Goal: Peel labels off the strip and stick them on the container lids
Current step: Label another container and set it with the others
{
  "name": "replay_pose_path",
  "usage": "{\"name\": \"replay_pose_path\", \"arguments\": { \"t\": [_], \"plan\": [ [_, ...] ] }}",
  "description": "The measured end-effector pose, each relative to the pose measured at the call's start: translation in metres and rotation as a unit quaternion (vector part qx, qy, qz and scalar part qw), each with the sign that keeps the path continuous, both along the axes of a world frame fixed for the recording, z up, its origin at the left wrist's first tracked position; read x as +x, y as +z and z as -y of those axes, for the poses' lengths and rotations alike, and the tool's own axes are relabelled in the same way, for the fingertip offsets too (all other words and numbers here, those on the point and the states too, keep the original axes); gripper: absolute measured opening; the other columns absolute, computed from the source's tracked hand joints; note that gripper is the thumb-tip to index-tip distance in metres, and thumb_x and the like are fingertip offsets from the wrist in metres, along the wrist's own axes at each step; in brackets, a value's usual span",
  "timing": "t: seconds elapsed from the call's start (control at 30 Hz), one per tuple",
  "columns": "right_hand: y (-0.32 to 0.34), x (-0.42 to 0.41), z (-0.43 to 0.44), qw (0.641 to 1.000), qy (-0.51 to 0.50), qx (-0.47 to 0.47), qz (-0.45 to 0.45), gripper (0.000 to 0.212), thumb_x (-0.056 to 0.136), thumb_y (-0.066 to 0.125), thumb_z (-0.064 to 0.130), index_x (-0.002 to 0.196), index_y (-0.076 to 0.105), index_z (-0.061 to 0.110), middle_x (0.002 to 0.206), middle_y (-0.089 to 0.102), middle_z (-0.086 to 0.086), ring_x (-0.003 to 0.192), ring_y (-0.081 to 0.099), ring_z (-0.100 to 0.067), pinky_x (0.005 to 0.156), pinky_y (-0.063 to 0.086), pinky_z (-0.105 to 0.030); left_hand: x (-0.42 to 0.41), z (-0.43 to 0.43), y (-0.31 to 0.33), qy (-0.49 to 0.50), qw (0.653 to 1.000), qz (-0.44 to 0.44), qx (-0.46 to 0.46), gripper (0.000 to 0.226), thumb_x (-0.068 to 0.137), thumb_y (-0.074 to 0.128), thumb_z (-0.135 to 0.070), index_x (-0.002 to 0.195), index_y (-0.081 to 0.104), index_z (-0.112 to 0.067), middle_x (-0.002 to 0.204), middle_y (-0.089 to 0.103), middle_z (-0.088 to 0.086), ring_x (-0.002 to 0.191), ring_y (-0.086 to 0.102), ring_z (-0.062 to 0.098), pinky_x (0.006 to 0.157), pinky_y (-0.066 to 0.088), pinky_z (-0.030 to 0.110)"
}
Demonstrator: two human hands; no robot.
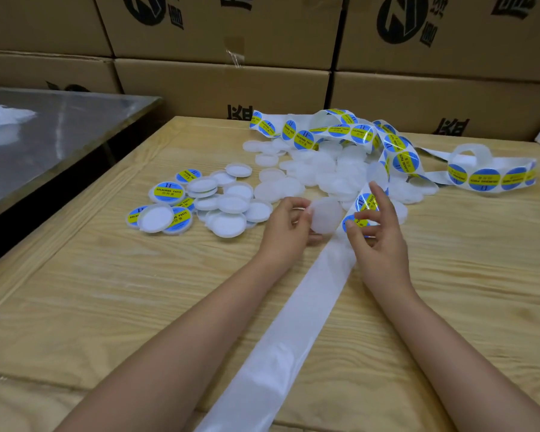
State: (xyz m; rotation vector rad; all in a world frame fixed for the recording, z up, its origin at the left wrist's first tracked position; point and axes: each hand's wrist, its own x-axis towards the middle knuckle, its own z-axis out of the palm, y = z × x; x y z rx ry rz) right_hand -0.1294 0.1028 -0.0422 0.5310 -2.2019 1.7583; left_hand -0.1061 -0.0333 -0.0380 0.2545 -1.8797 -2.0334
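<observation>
A pale wooden table (106, 291) is seen from above, with two bare forearms reaching forward across it. A round, translucent white lid (326, 215) is held just above the table by the left hand (289, 224). It is gripped at its left edge between the thumb and curled fingers.

Just to the right of the lid, the label strip (296, 325) is pinched by the right hand (381, 241). The thumb is laid on the front of the strip and the lower fingers are curled behind it, while the index finger is raised. A round blue and yellow label (367, 202) is seen on the strip at the fingers. Whether its edge is already lifted cannot be told.

Below the hands, the strip is bare white backing, stretched down towards the near edge of the table. Beyond the hands, it is piled in loose loops at the far right of the table, with many labels on it.

A heap of plain lids (321, 169) is spread under and in front of those loops. To the left, a smaller pile of labelled lids (168, 192) is gathered, some with the label up and some turned over. Stacked cardboard boxes (225, 85) are seen behind the table, and a metal table (60, 126) is placed at the far left.
</observation>
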Motion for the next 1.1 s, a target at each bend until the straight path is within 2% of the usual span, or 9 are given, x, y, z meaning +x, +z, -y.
{"name": "replay_pose_path", "arguments": {
  "t": [0.07, 0.17, 0.3, 0.4, 0.5, 0.6, 0.73, 0.93, 1.1],
  "plan": [
    [-0.001, 0.0, 0.0, 1.0, 0.02, -0.003, 0.009, 0.061, 0.088, 0.062, 0.013, 0.124, 0.037, 0.056, 0.091, 0.06, 0.006, 0.066, 0.053, -0.006, 0.064, 0.046, -0.018, 0.008, 0.002, 0.0, -0.039, 0.998, 0.014, 0.049, 0.009, 0.097, 0.047, -0.008, 0.092, 0.052, -0.014, 0.062, 0.062, -0.004, 0.059, 0.066, 0.008, 0.057, 0.058, 0.024],
    [-0.003, 0.0, 0.002, 0.998, 0.053, -0.019, 0.025, 0.058, 0.087, 0.063, 0.01, 0.122, 0.043, 0.052, 0.084, 0.063, 0.001, 0.07, 0.055, -0.017, 0.068, 0.046, -0.031, 0.015, 0.005, 0.002, -0.058, 0.997, 0.024, 0.037, 0.007, 0.096, 0.05, -0.01, 0.093, 0.056, -0.012, 0.063, 0.063, 0.0, 0.059, 0.067, 0.01, 0.057, 0.058, 0.027],
    [-0.005, 0.002, 0.006, 0.994, 0.077, -0.054, 0.062, 0.055, 0.087, 0.062, 0.004, 0.125, 0.045, 0.039, 0.078, 0.061, -0.001, 0.055, 0.055, -0.012, 0.054, 0.045, -0.024, 0.017, 0.007, 0.004, -0.059, 0.997, 0.033, 0.047, 0.009, 0.095, 0.052, -0.011, 0.09, 0.06, -0.012, 0.074, 0.065, 0.009, 0.06, 0.066, 0.013, 0.056, 0.058, 0.026],
    [-0.004, 0.003, 0.007, 0.987, 0.08, -0.101, 0.098, 0.057, 0.087, 0.062, 0.002, 0.133, 0.041, 0.027, 0.078, 0.059, -0.004, 0.045, 0.054, -0.009, 0.044, 0.045, -0.021, 0.019, 0.011, 0.005, -0.077, 0.993, 0.04, 0.081, 0.009, 0.095, 0.052, -0.011, 0.092, 0.06, -0.01, 0.082, 0.065, 0.012, 0.068, 0.067, 0.016, 0.06, 0.059, 0.028],
    [-0.002, -0.001, 0.006, 0.978, 0.066, -0.154, 0.125, 0.059, 0.086, 0.062, -0.001, 0.134, 0.04, 0.025, 0.077, 0.061, -0.001, 0.045, 0.054, -0.009, 0.049, 0.048, -0.02, 0.019, 0.014, 0.006, -0.101, 0.985, 0.05, 0.127, 0.007, 0.095, 0.052, -0.009, 0.095, 0.058, -0.006, 0.091, 0.065, 0.016, 0.075, 0.069, 0.02, 0.064, 0.059, 0.03],
    [-0.003, -0.004, 0.003, 0.971, 0.077, -0.175, 0.144, 0.058, 0.086, 0.06, -0.004, 0.133, 0.041, 0.023, 0.071, 0.062, 0.001, 0.048, 0.055, -0.011, 0.053, 0.05, -0.021, 0.018, 0.015, 0.006, -0.095, 0.985, 0.053, 0.132, 0.007, 0.095, 0.052, -0.01, 0.097, 0.056, -0.005, 0.097, 0.065, 0.02, 0.08, 0.068, 0.024, 0.066, 0.059, 0.031],
    [-0.002, -0.005, 0.004, 0.966, 0.085, -0.194, 0.15, 0.055, 0.086, 0.059, -0.004, 0.128, 0.043, 0.026, 0.069, 0.062, 0.002, 0.047, 0.054, -0.011, 0.051, 0.048, -0.02, 0.018, 0.018, 0.005, -0.114, 0.982, 0.065, 0.134, 0.007, 0.094, 0.052, -0.006, 0.099, 0.056, -0.006, 0.096, 0.066, 0.02, 0.074, 0.069, 0.024, 0.065, 0.059, 0.031],
    [-0.001, -0.006, 0.003, 0.962, 0.082, -0.218, 0.144, 0.051, 0.087, 0.059, -0.003, 0.119, 0.045, 0.034, 0.064, 0.064, 0.008, 0.047, 0.05, -0.009, 0.051, 0.046, -0.019, 0.023, 0.021, 0.007, -0.193, 0.973, 0.058, 0.111, 0.027, 0.087, 0.05, 0.012, 0.104, 0.057, -0.008, 0.087, 0.068, 0.015, 0.073, 0.07, 0.02, 0.073, 0.059, 0.032],
    [-0.006, -0.007, 0.004, 0.973, 0.083, -0.176, 0.127, 0.063, 0.084, 0.063, 0.0, 0.132, 0.037, 0.031, 0.078, 0.068, 0.009, 0.068, 0.054, -0.012, 0.063, 0.044, -0.021, 0.024, 0.017, 0.009, -0.173, 0.971, 0.05, 0.155, 0.027, 0.089, 0.049, 0.012, 0.112, 0.046, -0.001, 0.101, 0.062, 0.021, 0.083, 0.067, 0.023, 0.077, 0.057, 0.032]
  ]
}}
